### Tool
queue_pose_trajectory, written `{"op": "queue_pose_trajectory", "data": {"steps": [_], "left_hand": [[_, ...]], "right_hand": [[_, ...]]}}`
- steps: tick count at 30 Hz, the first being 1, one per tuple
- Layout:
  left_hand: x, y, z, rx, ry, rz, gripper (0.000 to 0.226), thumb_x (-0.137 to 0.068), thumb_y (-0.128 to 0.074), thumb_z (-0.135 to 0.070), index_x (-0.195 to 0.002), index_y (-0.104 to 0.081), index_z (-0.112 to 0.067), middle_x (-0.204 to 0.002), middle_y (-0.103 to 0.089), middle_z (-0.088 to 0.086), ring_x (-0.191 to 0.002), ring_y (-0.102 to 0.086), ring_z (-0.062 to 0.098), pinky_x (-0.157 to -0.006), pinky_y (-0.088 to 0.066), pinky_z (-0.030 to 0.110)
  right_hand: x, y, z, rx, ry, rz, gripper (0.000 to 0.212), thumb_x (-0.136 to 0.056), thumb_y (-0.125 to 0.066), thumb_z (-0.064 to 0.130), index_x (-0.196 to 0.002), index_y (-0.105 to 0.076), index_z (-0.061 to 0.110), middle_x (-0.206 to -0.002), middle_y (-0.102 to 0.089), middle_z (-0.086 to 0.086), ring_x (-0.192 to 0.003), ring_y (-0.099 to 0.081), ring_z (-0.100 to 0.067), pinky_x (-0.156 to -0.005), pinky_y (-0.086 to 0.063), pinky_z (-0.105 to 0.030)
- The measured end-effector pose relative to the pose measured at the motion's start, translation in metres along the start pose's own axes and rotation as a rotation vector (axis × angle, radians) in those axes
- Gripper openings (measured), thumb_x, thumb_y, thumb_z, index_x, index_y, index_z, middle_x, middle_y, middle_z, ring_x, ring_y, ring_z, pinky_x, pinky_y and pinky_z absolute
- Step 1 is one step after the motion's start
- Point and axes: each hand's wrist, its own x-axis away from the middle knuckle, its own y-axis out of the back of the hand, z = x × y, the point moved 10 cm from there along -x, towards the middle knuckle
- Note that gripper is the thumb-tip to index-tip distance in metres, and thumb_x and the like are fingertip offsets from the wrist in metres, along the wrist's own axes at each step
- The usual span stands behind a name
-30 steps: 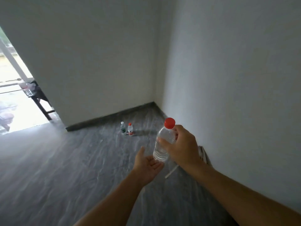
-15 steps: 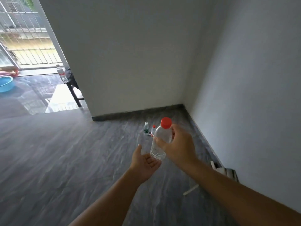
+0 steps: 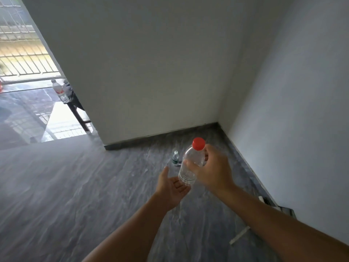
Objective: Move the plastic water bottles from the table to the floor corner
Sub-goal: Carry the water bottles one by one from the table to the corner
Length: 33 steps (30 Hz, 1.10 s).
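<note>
The right hand (image 3: 211, 171) grips a clear bottle (image 3: 190, 165) with a red cap (image 3: 198, 143), fingers curled round its upper body; its long axis stands nearly upright, cap tipped slightly right. The left hand (image 3: 171, 186) lies palm up and relaxed just under the bottle's base, holding nothing; whether it touches the base I cannot tell. Both arms reach forward at mid-height. The floor corner (image 3: 217, 125) lies ahead, far and slightly right, so the right hand is nearer to it. A small bottle (image 3: 175, 158) already stands on the floor short of that corner. Far left, another bottle (image 3: 60, 90) remains on the table (image 3: 76, 104) by the doorway.
</note>
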Motion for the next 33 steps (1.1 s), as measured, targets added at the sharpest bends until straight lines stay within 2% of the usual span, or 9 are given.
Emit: {"op": "queue_pose_trajectory", "data": {"steps": [9, 14, 17, 19, 21, 24, 26, 30, 33], "left_hand": [[-0.096, -0.016, -0.052, -0.053, 0.051, -0.038, 0.082, -0.094, -0.036, -0.060, -0.132, -0.044, 0.013, -0.124, -0.059, 0.031, -0.119, -0.056, 0.040, -0.107, -0.041, 0.045], [-0.165, -0.025, -0.070, -0.051, 0.058, -0.030, 0.077, -0.095, -0.033, -0.060, -0.112, -0.055, 0.012, -0.115, -0.063, 0.030, -0.114, -0.059, 0.038, -0.101, -0.045, 0.043], [-0.206, -0.021, -0.075, -0.021, 0.068, -0.038, 0.079, -0.095, -0.035, -0.060, -0.121, -0.053, 0.013, -0.107, -0.064, 0.027, -0.104, -0.061, 0.035, -0.097, -0.048, 0.042], [-0.232, -0.013, -0.076, -0.018, 0.069, -0.062, 0.078, -0.096, -0.036, -0.059, -0.123, -0.052, 0.012, -0.110, -0.062, 0.028, -0.103, -0.060, 0.035, -0.096, -0.048, 0.042], [-0.256, -0.003, -0.076, -0.022, 0.073, -0.089, 0.074, -0.096, -0.037, -0.058, -0.115, -0.054, 0.012, -0.109, -0.060, 0.029, -0.103, -0.059, 0.035, -0.094, -0.048, 0.042], [-0.301, 0.017, -0.074, -0.018, 0.081, -0.111, 0.067, -0.096, -0.038, -0.056, -0.101, -0.056, 0.009, -0.091, -0.062, 0.025, -0.085, -0.061, 0.031, -0.087, -0.051, 0.040], [-0.339, 0.034, -0.067, -0.011, 0.107, -0.119, 0.065, -0.097, -0.039, -0.055, -0.095, -0.056, 0.008, -0.087, -0.060, 0.024, -0.080, -0.059, 0.030, -0.085, -0.050, 0.040], [-0.422, 0.075, -0.046, 0.029, 0.148, -0.112, 0.075, -0.096, -0.038, -0.056, -0.104, -0.058, 0.015, -0.089, -0.062, 0.025, -0.083, -0.061, 0.032, -0.082, -0.051, 0.040], [-0.491, 0.111, -0.032, 0.047, 0.156, -0.107, 0.076, -0.096, -0.038, -0.056, -0.099, -0.059, 0.018, -0.096, -0.062, 0.029, -0.092, -0.061, 0.035, -0.092, -0.048, 0.041]], "right_hand": [[-0.087, -0.049, -0.046, -0.012, -0.072, 0.009, 0.039, -0.071, -0.078, 0.044, -0.095, -0.057, 0.021, -0.083, -0.060, 0.007, -0.073, -0.057, -0.010, -0.064, -0.044, -0.022], [-0.132, -0.084, -0.084, -0.014, -0.076, 0.037, 0.042, -0.070, -0.079, 0.045, -0.097, -0.056, 0.023, -0.086, -0.060, 0.008, -0.075, -0.058, -0.006, -0.065, -0.049, -0.022], [-0.150, -0.109, -0.113, -0.013, -0.098, 0.047, 0.041, -0.069, -0.081, 0.045, -0.095, -0.055, 0.026, -0.084, -0.058, 0.012, -0.074, -0.056, -0.002, -0.062, -0.045, -0.016], [-0.159, -0.126, -0.132, -0.022, -0.114, 0.049, 0.041, -0.068, -0.082, 0.043, -0.093, -0.053, 0.029, -0.081, -0.057, 0.013, -0.071, -0.056, 0.000, -0.059, -0.041, -0.012], [-0.165, -0.145, -0.151, -0.023, -0.124, 0.043, 0.041, -0.067, -0.083, 0.041, -0.089, -0.050, 0.031, -0.075, -0.054, 0.017, -0.067, -0.054, 0.002, -0.057, -0.037, -0.009], [-0.169, -0.185, -0.186, -0.031, -0.150, 0.047, 0.042, -0.064, -0.084, 0.042, -0.088, -0.051, 0.031, -0.075, -0.054, 0.018, -0.070, -0.054, 0.001, -0.059, -0.036, -0.012], [-0.170, -0.216, -0.214, -0.038, -0.183, 0.039, 0.043, -0.063, -0.085, 0.041, -0.091, -0.053, 0.032, -0.077, -0.054, 0.020, -0.072, -0.052, 0.004, -0.062, -0.036, -0.011], [-0.168, -0.287, -0.276, -0.034, -0.237, 0.001, 0.044, -0.063, -0.086, 0.037, -0.097, -0.060, 0.027, -0.077, -0.052, 0.022, -0.072, -0.049, 0.003, -0.064, -0.031, -0.004], [-0.168, -0.348, -0.327, -0.033, -0.261, 0.002, 0.042, -0.064, -0.086, 0.033, -0.097, -0.062, 0.021, -0.078, -0.054, 0.019, -0.074, -0.055, -0.006, -0.065, -0.039, -0.013]]}}
